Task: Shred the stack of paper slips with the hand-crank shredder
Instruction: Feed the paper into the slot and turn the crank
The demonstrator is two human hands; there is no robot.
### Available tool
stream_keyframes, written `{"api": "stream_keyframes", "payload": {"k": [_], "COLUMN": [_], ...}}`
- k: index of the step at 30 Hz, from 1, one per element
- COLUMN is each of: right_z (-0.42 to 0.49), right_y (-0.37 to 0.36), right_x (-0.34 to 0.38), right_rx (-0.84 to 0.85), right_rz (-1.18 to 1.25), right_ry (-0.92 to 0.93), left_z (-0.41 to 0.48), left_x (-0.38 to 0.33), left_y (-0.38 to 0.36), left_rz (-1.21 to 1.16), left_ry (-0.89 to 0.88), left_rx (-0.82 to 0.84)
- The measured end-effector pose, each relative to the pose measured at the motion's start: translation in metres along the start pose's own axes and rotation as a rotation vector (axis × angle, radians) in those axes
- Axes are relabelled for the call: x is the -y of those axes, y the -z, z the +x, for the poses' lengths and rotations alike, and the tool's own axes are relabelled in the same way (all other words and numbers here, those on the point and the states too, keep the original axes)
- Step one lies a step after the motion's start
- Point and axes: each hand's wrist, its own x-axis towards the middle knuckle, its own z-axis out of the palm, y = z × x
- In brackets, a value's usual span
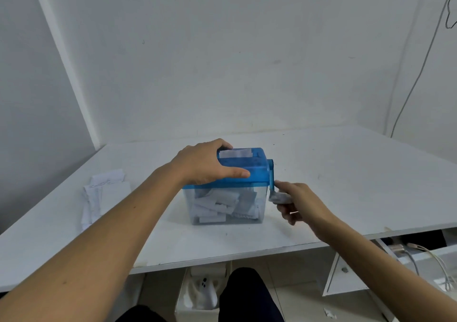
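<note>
mid-shred: left hand (206, 163) clamps the blue shredder (243, 166) on the table (346, 173), a slip (235, 153) in its slot, right hand (294, 203) pinching the crank (272, 178); next, steady turning, while the stack (103, 193) waits left.

A white desk (346, 173) stands against a plain pale wall (222, 49). A thin dark cable (418, 74) hangs down the wall at the right. Under the desk, a white drawer unit (346, 277) sits to the right with light cables (435, 262) beside it, and a white bin (202, 292) rests on the tiled floor (304, 304).
</note>
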Motion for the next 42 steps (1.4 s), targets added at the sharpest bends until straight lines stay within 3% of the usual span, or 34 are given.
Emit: {"api": "stream_keyframes", "payload": {"k": [3, 5, 11, 15, 19, 25, 37, 40, 42], "right_z": [-0.019, -0.024, -0.002, 0.017, 0.031, 0.048, 0.090, 0.094, 0.090], "right_y": [0.017, 0.022, 0.013, 0.015, 0.014, 0.007, 0.003, 0.004, 0.003], "right_x": [0.018, 0.029, 0.051, 0.055, 0.069, 0.080, 0.085, 0.085, 0.069], "right_rx": [0.158, 0.159, -0.113, -0.166, -0.232, -0.292, -0.279, -0.279, -0.188], "right_rz": [-0.019, 0.011, -0.031, -0.110, -0.039, 0.082, -0.011, -0.207, -0.464], "right_ry": [0.100, 0.209, 0.509, 0.554, 0.576, 0.538, 0.229, 0.161, 0.056], "left_z": [0.000, -0.001, 0.000, 0.002, 0.003, 0.005, 0.005, 0.005, 0.005], "left_x": [0.002, 0.003, 0.004, 0.005, 0.005, 0.005, 0.007, 0.009, 0.008], "left_y": [0.001, 0.001, 0.000, 0.000, 0.000, -0.001, -0.003, -0.001, -0.003], "left_rz": [0.004, 0.006, -0.002, 0.022, 0.022, 0.050, 0.008, -0.004, 0.001], "left_ry": [-0.001, -0.005, -0.013, -0.009, -0.003, -0.004, -0.014, -0.017, -0.018], "left_rx": [-0.002, 0.001, -0.007, -0.027, -0.031, -0.031, -0.062, -0.058, -0.057]}}
